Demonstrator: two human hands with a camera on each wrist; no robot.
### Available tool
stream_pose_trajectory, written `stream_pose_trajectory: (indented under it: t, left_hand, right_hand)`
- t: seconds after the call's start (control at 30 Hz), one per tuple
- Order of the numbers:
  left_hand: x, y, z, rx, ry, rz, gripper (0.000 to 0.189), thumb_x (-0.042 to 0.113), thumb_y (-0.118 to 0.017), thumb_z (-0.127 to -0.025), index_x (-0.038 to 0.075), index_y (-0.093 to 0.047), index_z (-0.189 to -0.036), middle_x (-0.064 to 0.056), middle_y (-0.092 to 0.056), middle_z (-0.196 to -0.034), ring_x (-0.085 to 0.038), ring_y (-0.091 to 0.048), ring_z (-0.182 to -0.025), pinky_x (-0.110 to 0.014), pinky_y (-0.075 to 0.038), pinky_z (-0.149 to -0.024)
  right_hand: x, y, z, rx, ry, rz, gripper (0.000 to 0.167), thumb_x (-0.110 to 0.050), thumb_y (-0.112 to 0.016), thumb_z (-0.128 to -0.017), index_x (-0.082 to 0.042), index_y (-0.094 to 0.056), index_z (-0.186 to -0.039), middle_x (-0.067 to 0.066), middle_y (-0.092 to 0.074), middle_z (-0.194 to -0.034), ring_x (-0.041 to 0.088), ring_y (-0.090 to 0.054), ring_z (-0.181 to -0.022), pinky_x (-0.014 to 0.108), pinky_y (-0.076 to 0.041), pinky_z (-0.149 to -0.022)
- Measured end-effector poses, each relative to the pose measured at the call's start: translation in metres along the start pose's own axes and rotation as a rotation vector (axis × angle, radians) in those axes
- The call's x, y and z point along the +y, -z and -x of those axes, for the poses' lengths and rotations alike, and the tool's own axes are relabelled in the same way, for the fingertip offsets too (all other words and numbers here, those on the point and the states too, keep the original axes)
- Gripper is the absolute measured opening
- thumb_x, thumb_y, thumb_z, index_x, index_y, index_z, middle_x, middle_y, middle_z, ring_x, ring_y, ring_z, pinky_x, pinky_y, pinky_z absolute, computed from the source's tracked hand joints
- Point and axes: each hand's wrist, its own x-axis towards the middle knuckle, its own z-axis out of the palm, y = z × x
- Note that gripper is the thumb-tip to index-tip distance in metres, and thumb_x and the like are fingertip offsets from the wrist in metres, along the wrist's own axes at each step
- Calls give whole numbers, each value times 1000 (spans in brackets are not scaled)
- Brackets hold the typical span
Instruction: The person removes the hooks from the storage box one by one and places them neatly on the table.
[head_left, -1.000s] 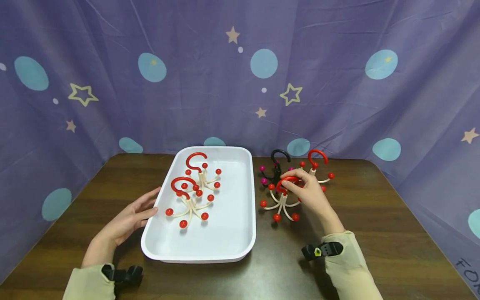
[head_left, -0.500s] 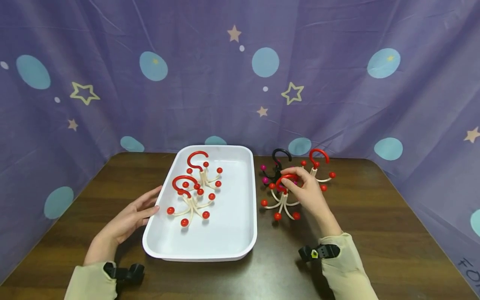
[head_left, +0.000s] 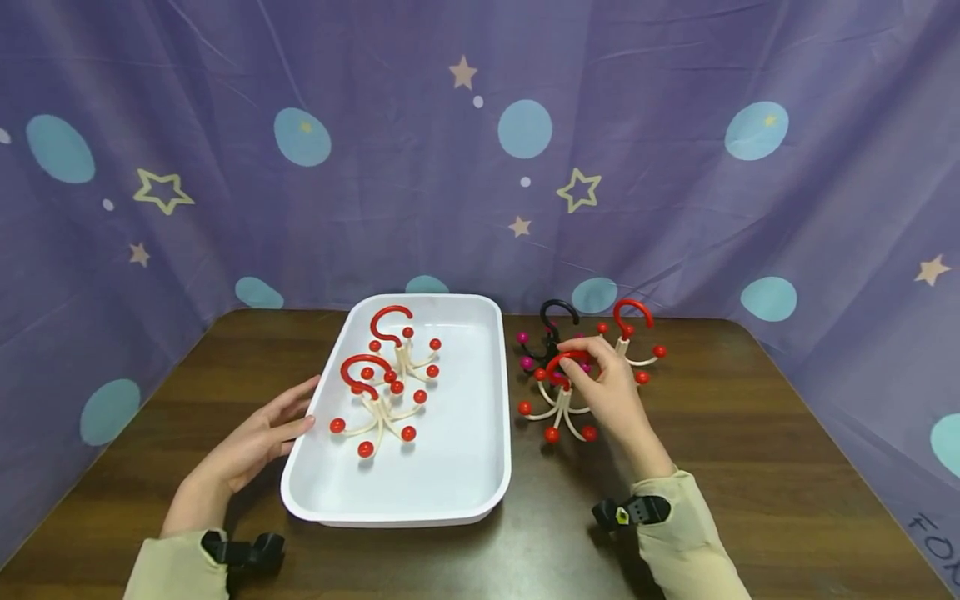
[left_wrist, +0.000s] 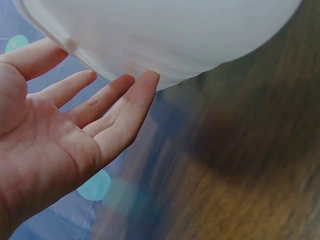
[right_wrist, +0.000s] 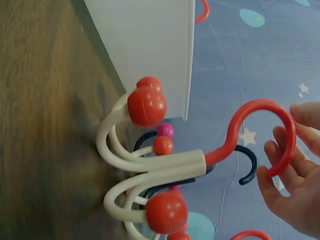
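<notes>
My right hand pinches the red hook of a cream hanger with curved arms and red ball tips, which stands upright right of the white tray. The right wrist view shows the thumb and fingers about the curve of this red hook. My left hand touches the left side of the white tray, thumb at the rim; in the left wrist view its fingers reach along the outer wall. Inside the tray stand two matching hangers, one nearer and one farther.
Behind the right hand stand a black hanger with magenta balls, partly hidden, and another red-hooked cream hanger. All rest on a dark wooden table. A purple patterned curtain hangs around the back and sides.
My right hand and wrist have shifted slightly left while keeping hold of the red hook. The hanger and tray stay in place; the left hand has not moved.
</notes>
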Motion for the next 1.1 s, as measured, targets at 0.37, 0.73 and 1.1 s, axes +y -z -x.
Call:
stream_pose_trajectory:
  t: [0.37,0.73,1.1]
  left_hand:
    - [2,2,0,9,-4,-7,67,17,-51,-92,14,-12,-147,-26,-21,-143,-12,-56,-102,-36,-50,-78]
    - [-4,-1,3,-1,-4,18,66,17,-49,-94,14,-10,-147,-26,-20,-143,-8,-57,-102,-34,-50,-79]
    - [-1,0,1,-9,-22,19,66,17,-48,-94,13,-10,-147,-27,-20,-143,-9,-57,-102,-35,-50,-79]
  right_hand:
    - [-20,-11,1,95,255,-125,15,12,-59,-80,8,-63,-93,20,-61,-96,24,-55,-95,18,-39,-87]
    - [-43,-27,11,11,234,-164,14,9,-58,-82,4,-64,-94,16,-62,-98,21,-56,-98,20,-41,-88]
    - [-34,-63,-4,-145,249,-102,27,-7,-63,-84,-9,-62,-111,3,-63,-106,13,-58,-100,28,-45,-88]
